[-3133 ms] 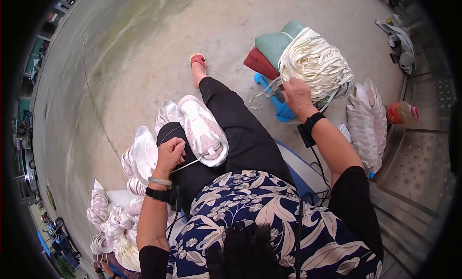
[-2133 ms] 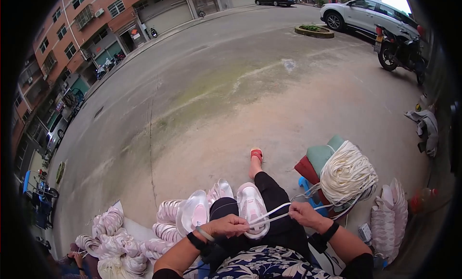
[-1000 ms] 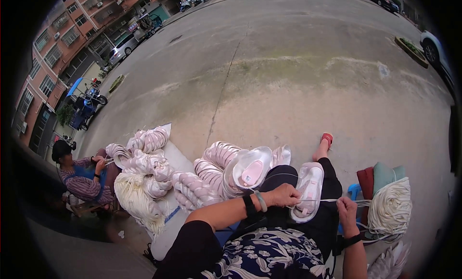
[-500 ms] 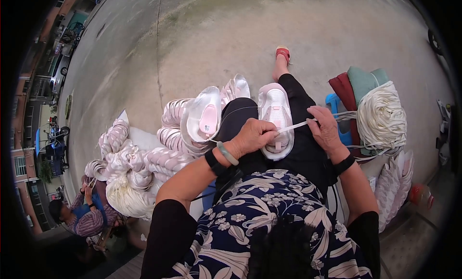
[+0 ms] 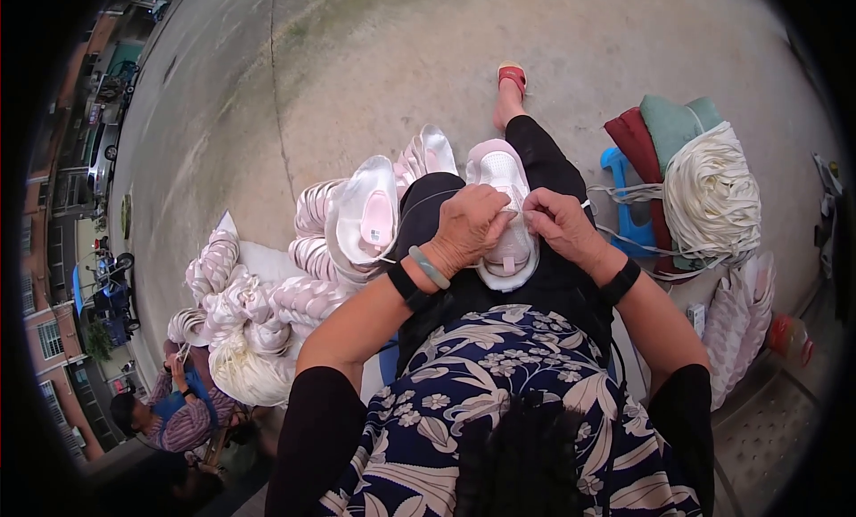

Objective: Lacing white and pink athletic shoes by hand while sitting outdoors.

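A white and pink shoe (image 5: 499, 165) lies lengthwise on my dark trousers, its toe pointing away from me. Both hands meet over its lacing area. My left hand (image 5: 473, 221) is closed, thumb and forefinger pinching a white shoelace (image 5: 510, 207) at the eyelets. From the other side my right hand (image 5: 563, 223) also pinches at the lace, fingertips close to the left ones. The fingers cover most of the lace and the eyelets.
Left of my knee stand stacked pink and white shoe uppers (image 5: 312, 218), with bundled ones (image 5: 250, 303) farther left. At the right, a thick hank of cream laces (image 5: 711, 196) hangs over green and red cloth beside a blue plastic piece (image 5: 629, 205). A co-worker (image 5: 178, 406) sits at the lower left.
My hands have come together over the shoe; the lace stretched taut between them before is now mostly hidden at the eyelets. The view has shifted slightly.
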A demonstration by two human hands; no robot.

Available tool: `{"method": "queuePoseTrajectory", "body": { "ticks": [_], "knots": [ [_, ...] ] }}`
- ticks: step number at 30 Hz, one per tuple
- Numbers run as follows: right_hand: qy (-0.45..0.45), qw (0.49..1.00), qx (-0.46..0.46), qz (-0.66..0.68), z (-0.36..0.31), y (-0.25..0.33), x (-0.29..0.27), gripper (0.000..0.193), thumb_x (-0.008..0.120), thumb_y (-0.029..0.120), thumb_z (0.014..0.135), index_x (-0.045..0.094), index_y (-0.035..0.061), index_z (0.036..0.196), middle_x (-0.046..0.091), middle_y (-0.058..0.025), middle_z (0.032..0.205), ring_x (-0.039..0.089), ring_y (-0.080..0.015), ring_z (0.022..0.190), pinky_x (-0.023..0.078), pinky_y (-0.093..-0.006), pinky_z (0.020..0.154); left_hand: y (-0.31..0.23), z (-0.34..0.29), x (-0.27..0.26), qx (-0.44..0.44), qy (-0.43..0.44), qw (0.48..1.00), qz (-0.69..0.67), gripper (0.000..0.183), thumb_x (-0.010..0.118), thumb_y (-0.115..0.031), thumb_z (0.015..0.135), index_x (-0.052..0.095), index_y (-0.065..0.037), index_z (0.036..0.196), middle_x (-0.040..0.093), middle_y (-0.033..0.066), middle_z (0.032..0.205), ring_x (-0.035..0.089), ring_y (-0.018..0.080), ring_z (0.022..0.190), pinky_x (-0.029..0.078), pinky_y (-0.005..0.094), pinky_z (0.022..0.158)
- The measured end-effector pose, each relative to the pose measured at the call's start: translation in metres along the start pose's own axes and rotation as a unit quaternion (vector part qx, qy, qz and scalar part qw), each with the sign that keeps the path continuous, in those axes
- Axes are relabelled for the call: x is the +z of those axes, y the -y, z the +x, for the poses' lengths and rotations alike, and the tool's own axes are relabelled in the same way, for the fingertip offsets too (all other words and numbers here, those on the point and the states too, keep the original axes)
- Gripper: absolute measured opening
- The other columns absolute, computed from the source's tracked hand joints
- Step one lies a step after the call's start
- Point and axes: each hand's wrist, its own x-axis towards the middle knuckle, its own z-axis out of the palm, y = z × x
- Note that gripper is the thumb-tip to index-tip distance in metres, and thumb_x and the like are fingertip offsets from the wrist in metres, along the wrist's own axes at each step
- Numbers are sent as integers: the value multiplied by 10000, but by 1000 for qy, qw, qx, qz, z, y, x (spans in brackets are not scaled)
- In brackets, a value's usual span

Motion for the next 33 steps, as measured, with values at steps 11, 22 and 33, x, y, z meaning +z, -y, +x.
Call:
{"method": "queuePoseTrajectory", "body": {
  "ticks": [11, 22, 33],
  "knots": [
    [-153, 969, -92, -172, 21, -27, 6, 109, 532, 74, 765, 594, 14, 833, 609, -169, 773, 599, -343, 738, 474, -385, 656, 24, 12, 14, -120, 18, 992, -38, 144, 635, -110, 723, 552, -44, 819, 527, 131, 736, 556, 315, 690, 448, 377, 613],
    [-130, 963, -86, -221, 31, -23, 3, 93, 527, 88, 761, 575, 28, 813, 597, -160, 766, 589, -343, 743, 459, -412, 656, 27, 10, 23, -83, -42, 995, -31, 135, 651, -44, 714, 551, -29, 803, 511, 97, 678, 525, 238, 585, 421, 312, 533],
    [-132, 945, -97, -283, 37, -22, 4, 88, 529, 89, 758, 580, 39, 810, 593, -155, 749, 590, -339, 734, 461, -427, 658, 30, 9, 29, -99, -49, 993, -34, 121, 643, -42, 708, 549, -23, 783, 495, 87, 662, 508, 221, 562, 413, 305, 518]
  ]
}}
